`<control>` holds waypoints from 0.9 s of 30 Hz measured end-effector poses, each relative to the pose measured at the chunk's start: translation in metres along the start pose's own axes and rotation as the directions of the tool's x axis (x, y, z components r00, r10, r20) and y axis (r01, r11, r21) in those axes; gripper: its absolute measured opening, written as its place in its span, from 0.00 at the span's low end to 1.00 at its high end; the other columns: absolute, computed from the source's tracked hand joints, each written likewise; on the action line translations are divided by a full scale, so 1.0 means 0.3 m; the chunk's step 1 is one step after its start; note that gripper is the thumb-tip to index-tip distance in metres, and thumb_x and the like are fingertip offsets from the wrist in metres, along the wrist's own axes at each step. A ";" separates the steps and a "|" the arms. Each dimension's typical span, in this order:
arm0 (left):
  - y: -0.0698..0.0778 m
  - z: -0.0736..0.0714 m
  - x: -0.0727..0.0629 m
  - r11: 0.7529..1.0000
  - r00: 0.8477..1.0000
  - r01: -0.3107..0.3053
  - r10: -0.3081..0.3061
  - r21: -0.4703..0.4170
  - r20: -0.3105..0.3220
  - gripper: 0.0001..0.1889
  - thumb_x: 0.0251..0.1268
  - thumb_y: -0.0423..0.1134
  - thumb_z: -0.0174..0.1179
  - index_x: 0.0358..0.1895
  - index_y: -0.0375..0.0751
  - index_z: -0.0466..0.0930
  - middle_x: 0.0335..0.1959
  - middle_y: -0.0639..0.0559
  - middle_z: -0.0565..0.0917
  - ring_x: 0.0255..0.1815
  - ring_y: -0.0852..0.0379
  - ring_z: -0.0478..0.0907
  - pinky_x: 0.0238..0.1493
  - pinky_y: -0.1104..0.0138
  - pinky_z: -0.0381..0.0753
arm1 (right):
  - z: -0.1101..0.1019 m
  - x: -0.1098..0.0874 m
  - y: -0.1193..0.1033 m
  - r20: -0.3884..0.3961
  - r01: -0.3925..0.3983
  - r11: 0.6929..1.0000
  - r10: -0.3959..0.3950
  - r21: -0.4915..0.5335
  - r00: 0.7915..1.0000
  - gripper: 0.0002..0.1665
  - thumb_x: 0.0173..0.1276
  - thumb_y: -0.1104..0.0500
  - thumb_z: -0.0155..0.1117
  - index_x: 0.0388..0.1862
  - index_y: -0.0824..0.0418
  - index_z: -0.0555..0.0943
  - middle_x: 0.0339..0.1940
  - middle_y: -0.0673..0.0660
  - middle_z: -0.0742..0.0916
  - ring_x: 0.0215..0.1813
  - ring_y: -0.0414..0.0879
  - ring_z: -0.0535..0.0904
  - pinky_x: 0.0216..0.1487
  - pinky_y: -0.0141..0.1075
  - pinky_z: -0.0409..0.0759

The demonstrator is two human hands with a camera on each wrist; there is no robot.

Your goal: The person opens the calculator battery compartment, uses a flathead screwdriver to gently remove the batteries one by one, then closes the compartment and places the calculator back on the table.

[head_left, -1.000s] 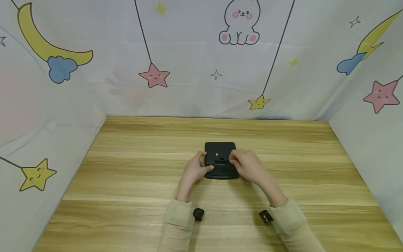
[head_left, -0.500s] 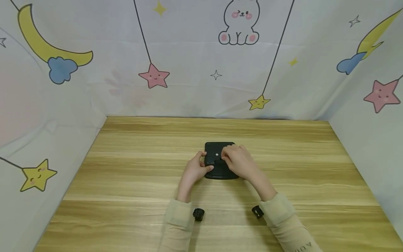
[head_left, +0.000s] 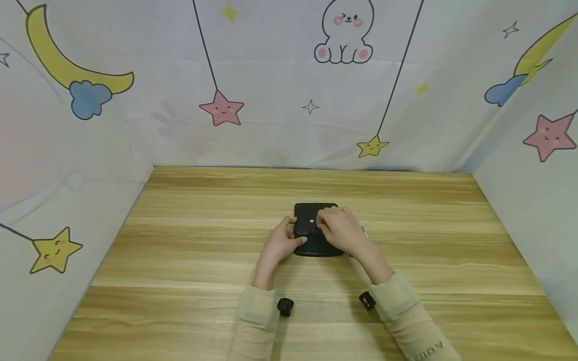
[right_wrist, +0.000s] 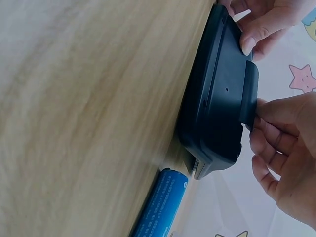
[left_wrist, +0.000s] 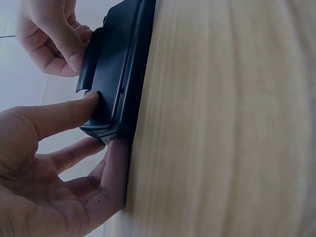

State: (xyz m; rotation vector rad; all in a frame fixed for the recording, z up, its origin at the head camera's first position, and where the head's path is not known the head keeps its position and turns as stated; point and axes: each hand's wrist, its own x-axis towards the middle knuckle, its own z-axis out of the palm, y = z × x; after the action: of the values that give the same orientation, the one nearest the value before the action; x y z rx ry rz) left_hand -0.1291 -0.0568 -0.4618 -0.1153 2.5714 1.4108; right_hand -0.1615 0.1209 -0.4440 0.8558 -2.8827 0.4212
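Note:
A flat black device (head_left: 316, 246) lies on the table with a white dot on its upturned side; the right wrist view shows its wedge-shaped edge. At its left side, my left hand (head_left: 281, 242) grips it, thumb on top and fingers against the edge, as the left wrist view (left_wrist: 64, 173) shows. My right hand (head_left: 340, 228) is over its right half. In the right wrist view its thumb and fingers pinch a narrow black battery cover (right_wrist: 250, 91), which stands up along the device. A blue battery (right_wrist: 162, 205) lies beside the device, mostly hidden by the right hand in the head view.
The wood-grain table (head_left: 203, 260) extends around the device. White cloth walls (head_left: 271, 75) printed with stars, moons and a bear enclose its back and sides. Small black wrist mounts (head_left: 285, 307) sit at both cream sleeve cuffs.
My right hand has shifted left from the device's right edge to over its middle, covering the slot there. The left hand and the device stay in place.

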 end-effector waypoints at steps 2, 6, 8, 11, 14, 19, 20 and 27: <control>0.000 0.000 0.000 1.000 1.000 0.001 -0.001 -0.003 -0.002 0.28 0.58 0.38 0.67 0.63 0.41 0.71 0.32 0.43 0.79 0.29 0.53 0.71 0.28 0.68 0.67 | 0.001 0.004 0.001 0.004 0.001 1.000 -0.001 -0.008 1.000 0.06 0.64 0.61 0.66 0.28 0.54 0.79 0.29 0.48 0.84 0.32 0.43 0.74 0.39 0.37 0.69; 0.000 0.002 0.001 1.000 1.000 0.007 -0.007 -0.001 -0.003 0.28 0.58 0.38 0.67 0.63 0.42 0.71 0.33 0.43 0.79 0.29 0.53 0.71 0.29 0.68 0.67 | 0.003 0.010 0.002 0.008 0.002 1.000 -0.002 -0.018 1.000 0.06 0.63 0.61 0.66 0.27 0.53 0.79 0.27 0.48 0.83 0.32 0.43 0.74 0.38 0.38 0.69; -0.001 0.002 0.003 1.000 1.000 0.011 -0.011 0.001 -0.001 0.28 0.58 0.38 0.67 0.63 0.42 0.71 0.32 0.43 0.79 0.29 0.53 0.71 0.28 0.68 0.67 | 0.003 0.011 0.002 0.007 0.003 1.000 -0.003 -0.021 1.000 0.06 0.63 0.61 0.66 0.27 0.53 0.79 0.27 0.49 0.83 0.32 0.44 0.74 0.38 0.38 0.70; -0.003 0.003 0.005 1.000 1.000 0.015 -0.015 0.003 0.001 0.28 0.58 0.38 0.67 0.64 0.42 0.71 0.32 0.43 0.78 0.28 0.53 0.71 0.28 0.68 0.67 | 0.004 0.011 0.002 0.002 0.011 0.999 -0.011 -0.035 1.000 0.06 0.63 0.62 0.66 0.27 0.54 0.79 0.27 0.49 0.83 0.32 0.44 0.74 0.38 0.38 0.70; -0.004 0.005 0.008 1.000 1.000 0.017 -0.017 0.005 0.003 0.29 0.59 0.38 0.67 0.64 0.42 0.70 0.32 0.44 0.78 0.28 0.53 0.70 0.28 0.67 0.67 | 0.005 0.011 0.002 -0.004 0.026 0.998 -0.026 -0.065 1.000 0.06 0.63 0.62 0.65 0.27 0.54 0.78 0.27 0.49 0.83 0.32 0.44 0.74 0.38 0.39 0.70; -0.004 0.007 0.011 1.000 1.000 0.023 -0.023 0.006 0.005 0.28 0.59 0.39 0.67 0.64 0.44 0.71 0.32 0.44 0.78 0.28 0.53 0.70 0.28 0.68 0.67 | 0.007 0.002 0.000 -0.009 0.052 0.994 -0.053 -0.097 0.999 0.05 0.63 0.60 0.66 0.28 0.54 0.79 0.28 0.49 0.82 0.33 0.45 0.75 0.37 0.40 0.71; -0.005 0.006 0.010 1.000 1.000 0.019 -0.019 0.008 0.005 0.29 0.59 0.39 0.67 0.64 0.43 0.70 0.32 0.44 0.78 0.28 0.53 0.71 0.28 0.68 0.67 | 0.006 0.000 -0.001 -0.009 0.056 0.993 -0.057 -0.101 0.998 0.05 0.63 0.59 0.66 0.28 0.54 0.79 0.28 0.49 0.82 0.33 0.45 0.75 0.37 0.40 0.71; -0.006 0.006 0.008 1.000 1.000 0.012 -0.012 0.008 0.002 0.28 0.58 0.38 0.67 0.63 0.42 0.71 0.33 0.42 0.79 0.29 0.53 0.71 0.29 0.68 0.67 | 0.007 -0.021 -0.008 -0.001 0.075 0.990 -0.076 -0.118 0.997 0.05 0.64 0.55 0.66 0.32 0.55 0.81 0.32 0.51 0.82 0.36 0.47 0.76 0.41 0.43 0.74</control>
State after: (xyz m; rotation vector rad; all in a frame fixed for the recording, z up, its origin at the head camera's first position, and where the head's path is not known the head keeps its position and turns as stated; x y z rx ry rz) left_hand -0.1310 -0.0561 -0.4649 -0.1285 2.5703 1.3952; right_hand -0.1551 0.1217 -0.4464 0.9385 -2.8263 0.2432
